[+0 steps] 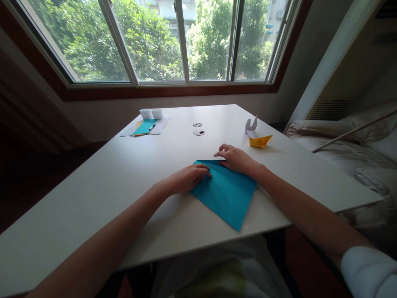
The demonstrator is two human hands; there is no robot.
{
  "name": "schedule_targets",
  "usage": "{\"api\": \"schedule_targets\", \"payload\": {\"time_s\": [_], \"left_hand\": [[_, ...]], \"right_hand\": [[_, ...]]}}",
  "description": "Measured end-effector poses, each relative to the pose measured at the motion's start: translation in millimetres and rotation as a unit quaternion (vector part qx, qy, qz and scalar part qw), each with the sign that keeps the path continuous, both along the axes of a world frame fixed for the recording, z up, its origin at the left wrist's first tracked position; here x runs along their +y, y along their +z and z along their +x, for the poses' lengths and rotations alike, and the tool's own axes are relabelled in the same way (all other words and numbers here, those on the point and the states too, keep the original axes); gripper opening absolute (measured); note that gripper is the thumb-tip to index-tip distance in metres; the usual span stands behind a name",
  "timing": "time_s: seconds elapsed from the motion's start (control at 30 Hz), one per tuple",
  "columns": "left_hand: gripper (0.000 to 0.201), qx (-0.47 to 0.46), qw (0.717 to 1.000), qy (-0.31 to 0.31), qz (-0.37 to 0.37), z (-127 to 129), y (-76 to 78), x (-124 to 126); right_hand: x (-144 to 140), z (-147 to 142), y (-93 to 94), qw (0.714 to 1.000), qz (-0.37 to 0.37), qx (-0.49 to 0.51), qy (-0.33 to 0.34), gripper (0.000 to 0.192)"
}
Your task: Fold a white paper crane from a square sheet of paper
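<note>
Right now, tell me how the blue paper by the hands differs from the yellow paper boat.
The blue paper lies largely flat; the yellow boat stands up as a folded shape. The blue paper is clearly larger than the yellow boat. The left hand and right hand touch the blue paper, but neither touches the yellow boat. Both rest on the white table.

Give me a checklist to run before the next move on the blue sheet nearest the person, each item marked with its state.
1. Left grip on the blue sheet: ok, it rests on the upper left part.
2. Right grip at the sheet: ok, fingers at the far edge.
3. Sheet wholly on the table: ok, the near corner stops short of the edge.
4. Edges under the fingers lined up: cannot tell, the fingers cover them.
5. Boat apart from the sheet: ok, it stands beyond the right forearm.
</note>
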State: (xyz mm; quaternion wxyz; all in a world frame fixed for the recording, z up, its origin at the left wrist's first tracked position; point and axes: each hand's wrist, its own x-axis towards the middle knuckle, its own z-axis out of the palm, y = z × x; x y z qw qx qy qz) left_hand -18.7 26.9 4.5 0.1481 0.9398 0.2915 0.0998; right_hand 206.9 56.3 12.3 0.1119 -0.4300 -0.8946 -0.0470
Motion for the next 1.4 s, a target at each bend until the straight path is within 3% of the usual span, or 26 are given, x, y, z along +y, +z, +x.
{"api": "schedule_targets", "payload": {"time_s": [0.13, 0.23, 0.4, 0.5, 0.63, 0.8, 0.9, 1.03, 1.13, 1.4], "left_hand": [[0.027, 0.009, 1.000, -0.004, 0.003, 0.8, 3.1, -0.4], [0.022, 0.021, 1.000, 0.011, 0.003, 1.0, 6.1, -2.1], [0.035, 0.037, 0.998, 0.057, 0.015, 4.6, 8.9, -7.2], [0.042, 0.051, 0.994, 0.077, 0.054, 7.4, 5.1, -8.9], [0.053, 0.088, 0.988, 0.088, 0.089, 8.6, -3.3, -9.2], [0.061, 0.126, 0.985, 0.114, 0.032, 6.0, -9.4, -7.0], [0.063, 0.141, 0.984, 0.111, -0.006, 5.3, -9.2, -5.7], [0.064, 0.138, 0.984, 0.111, -0.006, 5.8, -6.3, -5.5], [0.065, 0.139, 0.984, 0.110, -0.005, 6.0, -5.5, -5.1], [0.067, 0.137, 0.984, 0.109, 0.005, 6.0, -8.6, -4.6]], "right_hand": [[2.0, 0.3, 5.5, 0.999, 0.014, 0.039, -0.009, 0.016], [5.6, 4.0, 6.1, 0.995, -0.023, 0.093, -0.038, 0.015], [16.9, 12.3, 1.0, 0.975, -0.094, 0.190, -0.062, 0.019], [21.6, 14.3, -2.3, 0.971, -0.136, 0.186, -0.071, 0.020], [23.8, 14.2, -8.0, 0.977, -0.131, 0.148, -0.078, 0.017], [22.0, 12.6, -11.9, 0.989, -0.078, 0.096, -0.085, 0.018], [18.0, 8.0, -9.5, 0.997, -0.036, 0.064, -0.036, 0.022], [12.6, -0.1, -5.6, 0.997, -0.041, -0.026, 0.068, 0.027], [9.8, -2.4, -3.0, 0.995, -0.047, -0.059, 0.071, 0.027], [-0.6, -5.7, 5.1, 0.994, -0.046, -0.020, 0.097, 0.029]]}}
